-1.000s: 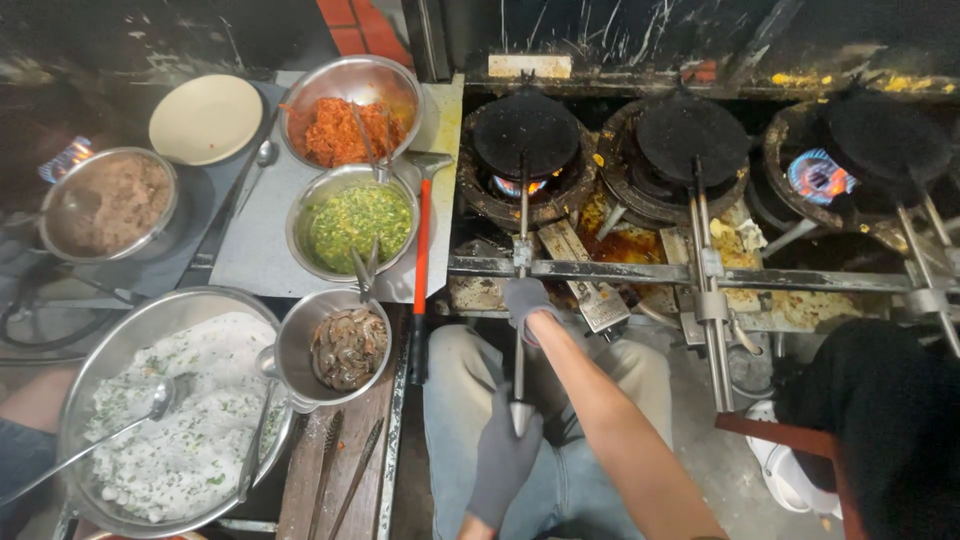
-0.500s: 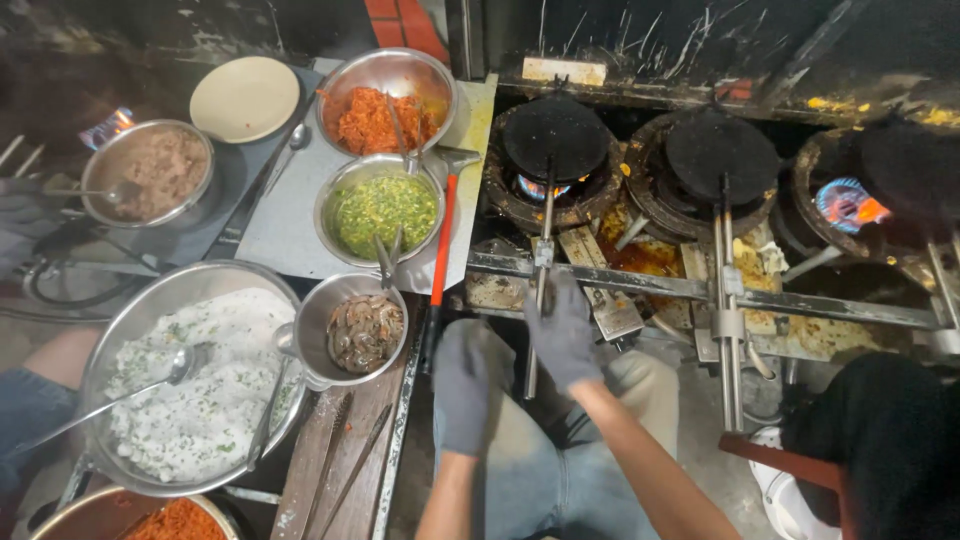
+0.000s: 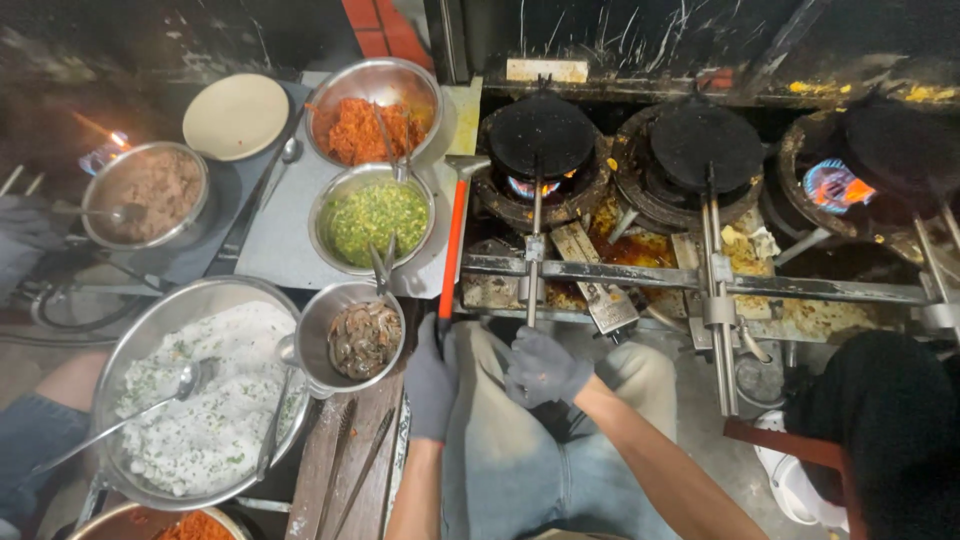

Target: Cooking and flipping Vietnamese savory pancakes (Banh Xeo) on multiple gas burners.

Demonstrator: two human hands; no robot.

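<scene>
Both my hands wear dark grey gloves. My left hand (image 3: 432, 378) reaches up to the lower end of a long orange-handled tool (image 3: 453, 235) that lies between the bowls and the stove, and its fingers close on that end. My right hand (image 3: 543, 366) is curled around the near end of the long metal handle (image 3: 535, 250) of the left round black pan (image 3: 541, 134), which sits over a lit burner. My knees in pale trousers (image 3: 500, 470) are below both hands.
Two more black pans (image 3: 705, 145) (image 3: 895, 140) sit on burners to the right. On the left stand steel bowls of orange shreds (image 3: 372, 128), chopped greens (image 3: 376, 216), small shrimp (image 3: 362, 338), brown mince (image 3: 148, 190) and white mix (image 3: 205, 395). Another person in black (image 3: 885, 430) sits at right.
The view has shifted closer. My left hand has moved left from the pan handle to the orange handle's end. My right hand has slid down to the near end of the pan handle.
</scene>
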